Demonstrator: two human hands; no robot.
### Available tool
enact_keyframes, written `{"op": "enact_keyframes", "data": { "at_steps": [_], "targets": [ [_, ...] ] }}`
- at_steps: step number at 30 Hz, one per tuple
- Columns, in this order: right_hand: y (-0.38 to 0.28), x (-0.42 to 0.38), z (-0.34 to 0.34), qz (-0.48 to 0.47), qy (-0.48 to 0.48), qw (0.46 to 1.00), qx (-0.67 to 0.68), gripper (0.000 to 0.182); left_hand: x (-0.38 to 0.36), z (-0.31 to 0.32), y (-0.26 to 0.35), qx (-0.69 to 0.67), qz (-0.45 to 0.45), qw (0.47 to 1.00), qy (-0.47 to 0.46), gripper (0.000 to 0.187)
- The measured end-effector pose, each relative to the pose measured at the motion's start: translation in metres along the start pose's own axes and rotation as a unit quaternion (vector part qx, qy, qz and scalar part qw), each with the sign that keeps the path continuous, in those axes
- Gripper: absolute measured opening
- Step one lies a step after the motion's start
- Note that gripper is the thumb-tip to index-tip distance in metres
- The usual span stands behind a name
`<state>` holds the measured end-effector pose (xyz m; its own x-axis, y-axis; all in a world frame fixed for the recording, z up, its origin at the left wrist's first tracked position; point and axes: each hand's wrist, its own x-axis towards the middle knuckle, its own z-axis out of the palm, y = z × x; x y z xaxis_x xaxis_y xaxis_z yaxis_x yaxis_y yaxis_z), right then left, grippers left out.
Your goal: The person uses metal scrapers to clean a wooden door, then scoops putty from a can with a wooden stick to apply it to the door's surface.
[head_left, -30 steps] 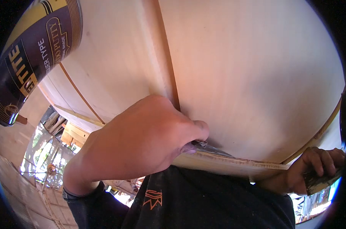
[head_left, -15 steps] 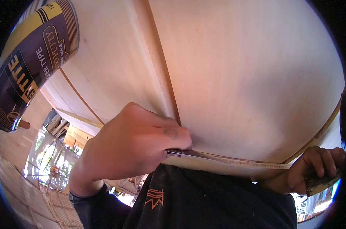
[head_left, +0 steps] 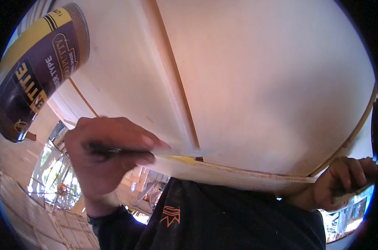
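My left hand (head_left: 110, 154) is closed on a thin flat blade that looks like a putty knife (head_left: 114, 150), partly smeared by motion. It hovers just over the near edge of a pale wooden panel (head_left: 280, 96). A yellowish putty patch (head_left: 182, 159) lies on that edge, to the right of the fingertips, where a raised wooden strip (head_left: 172, 66) meets it. At the far right, my right hand (head_left: 349, 175) has its fingers curled round a flat, stained piece (head_left: 343, 192), mostly hidden and dark. A putty can (head_left: 43, 71) stands at the upper left.
A narrow wooden edge strip (head_left: 255, 173) runs along the panel's near side, close to my black shirt (head_left: 230, 216). Woven walling (head_left: 64, 221) and loose timber (head_left: 149, 189) show at the lower left, beyond my arm.
My left hand has moved left along the near edge with the blade, turning and uncovering the yellowish patch and the strip's end. The right hand's piece has tilted; the hand has hardly moved.
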<state>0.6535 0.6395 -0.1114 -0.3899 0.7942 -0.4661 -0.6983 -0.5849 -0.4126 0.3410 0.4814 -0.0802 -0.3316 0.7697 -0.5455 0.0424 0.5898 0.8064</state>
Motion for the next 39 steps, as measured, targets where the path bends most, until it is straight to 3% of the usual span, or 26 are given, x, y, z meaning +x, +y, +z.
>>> {"op": "enact_keyframes", "data": {
  "at_steps": [1,2,3,5,7,8,10,12,16,17,23,26,29,31,33,36,38,39],
  "targets": [
    [0.003,-0.002,0.001,-0.020,0.016,0.999,-0.019,0.022,-0.011,-0.003,-0.001,-0.070,-0.072,0.991,0.090,0.026],
    [0.005,-0.004,-0.001,-0.023,0.018,0.999,-0.030,0.022,-0.015,-0.006,-0.008,-0.063,-0.091,0.987,0.120,0.036],
    [0.009,-0.009,-0.004,-0.014,0.032,0.998,-0.050,0.025,-0.014,0.001,-0.011,-0.160,-0.102,0.972,0.140,0.041],
    [0.015,-0.025,-0.008,0.009,0.100,0.989,-0.110,0.033,-0.014,0.013,-0.012,-0.302,-0.110,0.935,0.152,0.048],
    [0.028,-0.051,-0.014,-0.046,0.260,0.935,-0.237,0.038,-0.024,0.018,-0.017,-0.348,-0.093,0.924,0.126,0.047],
    [0.040,-0.048,-0.007,0.007,0.215,0.950,-0.228,0.039,-0.022,0.028,-0.011,-0.402,-0.097,0.896,0.161,0.043],
    [0.061,-0.039,0.013,0.116,0.120,0.963,-0.213,0.043,-0.028,0.032,-0.013,-0.481,-0.099,0.860,0.137,0.035],
    [0.079,-0.042,0.032,0.228,0.083,0.955,-0.173,0.035,-0.039,0.027,-0.023,-0.521,-0.110,0.837,0.127,0.030],
    [0.093,-0.051,0.038,0.264,0.021,0.957,-0.115,0.031,-0.048,0.044,-0.022,-0.555,-0.120,0.813,0.130,0.029],
    [0.096,-0.052,0.036,0.260,0.017,0.959,-0.114,0.031,-0.051,0.044,-0.027,-0.568,-0.089,0.814,0.082,0.032],
    [0.093,-0.058,0.036,0.268,0.002,0.960,-0.075,0.033,-0.057,0.053,-0.040,-0.518,-0.058,0.851,0.060,0.039],
    [0.086,-0.057,0.036,0.272,0.004,0.960,-0.065,0.033,-0.059,0.057,-0.025,-0.513,-0.029,0.849,0.122,0.037],
    [0.084,-0.057,0.040,0.235,-0.007,0.968,-0.082,0.034,-0.065,0.043,-0.034,-0.452,-0.008,0.879,0.151,0.038],
    [0.083,-0.056,0.036,0.200,-0.008,0.972,-0.120,0.036,-0.075,0.034,-0.024,-0.366,0.031,0.903,0.221,0.028],
    [0.082,-0.055,0.035,0.148,0.023,0.978,-0.149,0.038,-0.094,0.015,-0.020,-0.195,0.098,0.943,0.251,0.019],
    [0.080,-0.050,0.031,0.072,0.076,0.972,-0.210,0.039,-0.107,0.003,-0.003,0.125,0.206,0.954,0.180,0.025],
    [0.079,-0.049,0.024,0.051,0.089,0.969,-0.224,0.039,-0.114,0.000,0.006,0.365,0.201,0.905,0.090,0.032],
    [0.079,-0.048,0.017,0.046,0.096,0.970,-0.220,0.040,-0.114,0.003,0.012,0.422,0.136,0.895,0.037,0.042]
  ]
}}
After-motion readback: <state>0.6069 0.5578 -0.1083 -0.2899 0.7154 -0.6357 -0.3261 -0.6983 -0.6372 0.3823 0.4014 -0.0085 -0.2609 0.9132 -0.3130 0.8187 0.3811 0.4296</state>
